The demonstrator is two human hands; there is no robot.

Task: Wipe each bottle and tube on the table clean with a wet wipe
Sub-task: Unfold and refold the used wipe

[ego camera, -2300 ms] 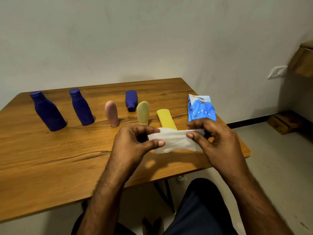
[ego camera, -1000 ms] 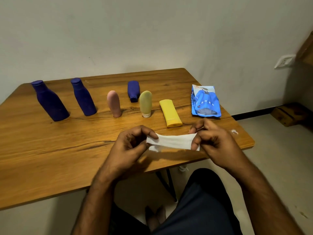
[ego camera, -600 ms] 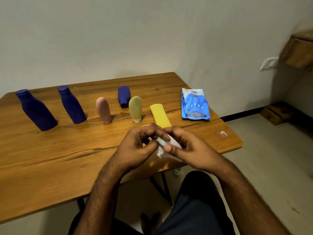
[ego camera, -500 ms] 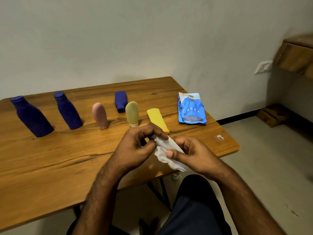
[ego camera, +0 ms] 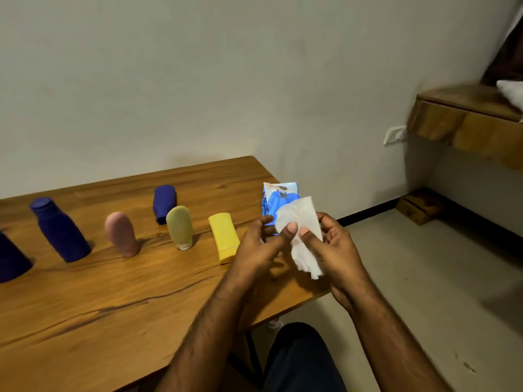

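Both hands hold a crumpled white wet wipe (ego camera: 300,222) above the table's right end. My left hand (ego camera: 261,247) pinches it with the thumb, and my right hand (ego camera: 334,247) pinches it from the other side. On the wooden table (ego camera: 99,306) stand a dark blue bottle (ego camera: 60,230), a second blue bottle (ego camera: 10,257) cut off at the left edge, a pink tube (ego camera: 121,234) and a green tube (ego camera: 179,226). A small blue tube (ego camera: 164,202) and a yellow tube (ego camera: 225,236) lie flat.
A blue wet-wipe pack (ego camera: 276,199) lies at the table's right end, partly behind the wipe. A wooden shelf (ego camera: 467,123) juts from the right wall, with a socket (ego camera: 394,134) beside it. A wooden block (ego camera: 418,206) sits on the floor.
The wipe, stretched flat between both hands a second ago, is now bunched up and held upright. Both hands have come together and shifted right, in front of the pack.
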